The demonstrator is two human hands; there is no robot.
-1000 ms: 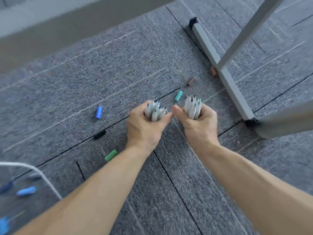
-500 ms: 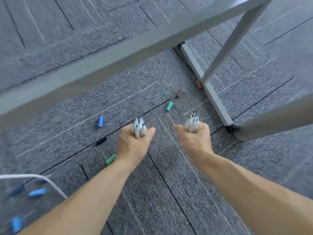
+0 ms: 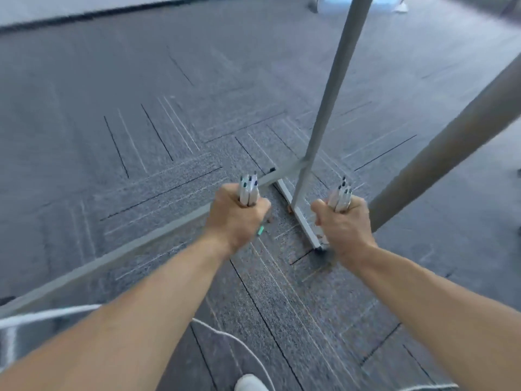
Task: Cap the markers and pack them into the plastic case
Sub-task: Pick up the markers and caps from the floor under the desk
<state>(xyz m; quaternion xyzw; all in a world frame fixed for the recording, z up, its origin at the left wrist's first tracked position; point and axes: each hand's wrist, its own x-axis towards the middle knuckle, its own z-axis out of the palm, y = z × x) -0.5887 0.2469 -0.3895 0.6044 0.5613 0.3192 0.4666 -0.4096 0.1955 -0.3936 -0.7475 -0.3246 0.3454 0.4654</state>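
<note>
Gathering is being wrapped up: uncapped markers (image 3: 248,190) are being clenched upright above the carpet (image 3: 141,80) in curled fingers of left hand (image 3: 235,214) and right hand (image 3: 342,221), and caps (image 3: 260,230) are probably being needed next.

The left hand (image 3: 236,213) and right hand (image 3: 342,221) have drawn well apart, and their markers (image 3: 248,190) now stand higher above the carpet (image 3: 141,80). The table edge (image 3: 141,245) now crosses behind the left hand instead of beyond both. The blue, black and green caps have left view; a teal cap (image 3: 260,230) peeks beside the left hand. What looks like a white shoe (image 3: 249,383) has appeared.
</note>
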